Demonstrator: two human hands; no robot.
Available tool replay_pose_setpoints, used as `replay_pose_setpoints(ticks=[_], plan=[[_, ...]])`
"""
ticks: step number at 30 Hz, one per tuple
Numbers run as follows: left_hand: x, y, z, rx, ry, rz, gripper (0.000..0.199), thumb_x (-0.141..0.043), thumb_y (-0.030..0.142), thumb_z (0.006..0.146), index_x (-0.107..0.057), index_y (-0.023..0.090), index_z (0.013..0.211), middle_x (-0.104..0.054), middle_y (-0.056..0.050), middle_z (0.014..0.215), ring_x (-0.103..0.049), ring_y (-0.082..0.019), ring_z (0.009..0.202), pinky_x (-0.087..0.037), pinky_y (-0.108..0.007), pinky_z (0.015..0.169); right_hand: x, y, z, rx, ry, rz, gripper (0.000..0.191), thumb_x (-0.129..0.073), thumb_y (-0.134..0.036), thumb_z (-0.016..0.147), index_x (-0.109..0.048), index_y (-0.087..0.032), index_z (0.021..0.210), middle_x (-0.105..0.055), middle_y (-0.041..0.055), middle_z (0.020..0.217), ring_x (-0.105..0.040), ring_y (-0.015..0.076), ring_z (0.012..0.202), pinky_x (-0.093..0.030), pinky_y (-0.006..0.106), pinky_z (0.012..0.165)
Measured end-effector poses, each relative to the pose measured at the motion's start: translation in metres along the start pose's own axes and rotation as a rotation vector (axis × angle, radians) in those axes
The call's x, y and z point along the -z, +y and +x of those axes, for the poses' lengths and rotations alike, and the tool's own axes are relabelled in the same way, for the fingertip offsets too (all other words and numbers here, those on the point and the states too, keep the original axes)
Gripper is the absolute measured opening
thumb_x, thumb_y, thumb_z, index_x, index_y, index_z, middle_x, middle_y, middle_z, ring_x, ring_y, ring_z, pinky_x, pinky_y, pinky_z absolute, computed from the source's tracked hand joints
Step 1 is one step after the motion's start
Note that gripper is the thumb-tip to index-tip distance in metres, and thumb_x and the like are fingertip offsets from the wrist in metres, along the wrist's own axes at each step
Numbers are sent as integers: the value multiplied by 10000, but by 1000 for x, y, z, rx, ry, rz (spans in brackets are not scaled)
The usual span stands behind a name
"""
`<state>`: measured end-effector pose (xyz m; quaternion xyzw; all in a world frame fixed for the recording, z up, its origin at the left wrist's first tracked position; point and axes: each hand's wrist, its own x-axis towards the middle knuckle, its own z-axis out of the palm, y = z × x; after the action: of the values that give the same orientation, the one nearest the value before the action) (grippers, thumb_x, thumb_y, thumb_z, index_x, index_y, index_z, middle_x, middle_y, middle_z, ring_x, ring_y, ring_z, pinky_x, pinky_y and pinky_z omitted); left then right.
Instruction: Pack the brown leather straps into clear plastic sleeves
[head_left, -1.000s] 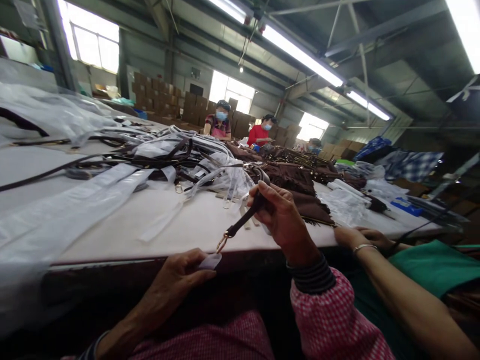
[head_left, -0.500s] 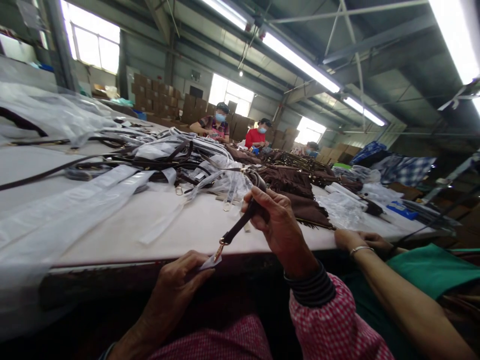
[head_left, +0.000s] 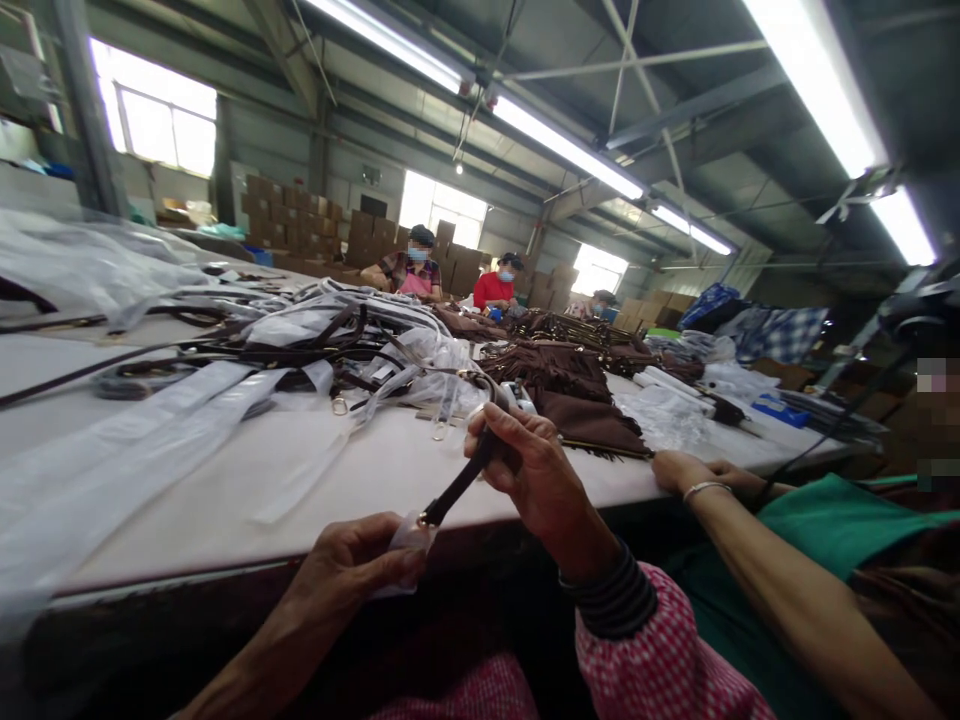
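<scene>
My right hand (head_left: 534, 478) grips a narrow dark brown leather strap (head_left: 459, 487) near its upper part, and the strap slants down to the left. My left hand (head_left: 352, 565) pinches a small transparent plastic sleeve (head_left: 409, 545) around the strap's lower end. The metal clip on that end is hidden inside the sleeve and behind my fingers. Both hands are just in front of the white table's near edge (head_left: 172, 585). A folded brown suede fringed piece (head_left: 589, 420) lies beyond my right hand.
Tangled dark straps in plastic sleeves (head_left: 322, 335) and long plastic strips cover the table's left side. Brown fringed bags (head_left: 551, 372) lie beyond. A co-worker's forearm with a bracelet (head_left: 742, 530) reaches in at right. Several masked workers sit far down the table.
The strap's metal clip, bare a second ago, has gone into the plastic sleeve. My left hand has moved up around it, and my two hands are closer together.
</scene>
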<state>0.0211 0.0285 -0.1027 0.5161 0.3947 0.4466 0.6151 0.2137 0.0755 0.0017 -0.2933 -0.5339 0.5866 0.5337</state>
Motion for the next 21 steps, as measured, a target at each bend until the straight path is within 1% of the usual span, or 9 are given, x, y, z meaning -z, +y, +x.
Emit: replay_pose_setpoints(ticks=[3,8,11,15,18,19,21], plan=[[-2,6,6,-1,-41,20,378,-844,507,754,-729,147,759,-613,-5,719,-495,-147,690,-386,-242,644,3,-1,-4,-3,-13,8,370,-821,-474,815,-739,-114,792,-714,51,666,-355,12,371,-152,186,360],[-7,11,11,41,-85,118,447,-808,576,769,-717,139,778,-553,6,679,-432,-127,634,-312,-236,577,3,-2,-13,5,22,12,352,-826,-455,815,-735,-116,799,-712,53,670,-362,15,378,-138,186,361],[-8,18,13,-3,-100,216,454,-775,597,793,-721,146,779,-528,12,675,-424,-132,637,-308,-240,574,5,-3,-16,7,25,36,345,-824,-444,821,-732,-112,807,-711,53,682,-352,12,380,-141,187,364],[-7,27,16,-70,-108,328,431,-755,574,823,-743,146,776,-555,10,664,-445,-132,630,-310,-241,573,7,1,-20,-7,-3,115,326,-819,-434,832,-734,-119,837,-712,45,716,-338,8,390,-149,190,375],[-8,29,21,-74,-142,297,422,-772,558,826,-751,141,766,-581,4,656,-468,-126,617,-325,-234,575,7,8,-24,-27,-17,149,312,-822,-427,837,-739,-126,835,-702,31,769,-344,3,405,-136,197,382],[-10,29,23,-71,-153,266,431,-779,562,820,-750,138,753,-580,3,640,-462,-120,599,-320,-232,564,7,10,-26,-33,-18,152,310,-823,-426,838,-741,-127,829,-678,15,755,-332,0,407,-128,200,382],[-15,27,25,-72,-163,200,446,-784,568,813,-744,131,731,-584,-1,612,-451,-109,559,-305,-229,539,7,15,-29,-33,-14,146,298,-828,-413,841,-746,-129,816,-583,-33,663,-285,2,412,-118,205,386]])
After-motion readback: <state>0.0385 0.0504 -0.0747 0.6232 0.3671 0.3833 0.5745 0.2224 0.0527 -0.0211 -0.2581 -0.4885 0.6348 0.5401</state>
